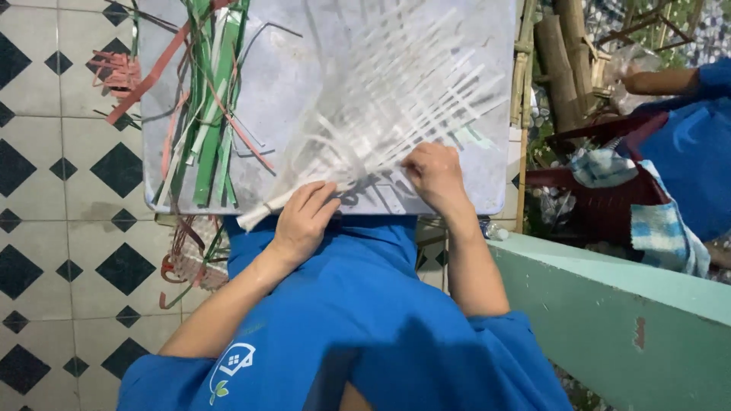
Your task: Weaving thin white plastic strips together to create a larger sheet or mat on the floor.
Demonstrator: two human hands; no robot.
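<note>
Item: woven mat of white plastic strips (396, 99), on grey tabletop (304, 68), centre to 1 o'clock — lattice partly interlaced, strip ends loose, apparently unfinished. Left hand (301, 221) curled, pinching gathered strip ends at 6 o'clock. Right hand (435, 173) pressing fingers closed on weave. Green and red strips (209, 99) at 10 o'clock — unused.

Your left hand (303, 221) and right hand (435, 176) rest on the woven mat of white plastic strips (396, 106), on the grey square table (320, 46). Loose green and red strips (209, 99) lie at ten o'clock.
</note>
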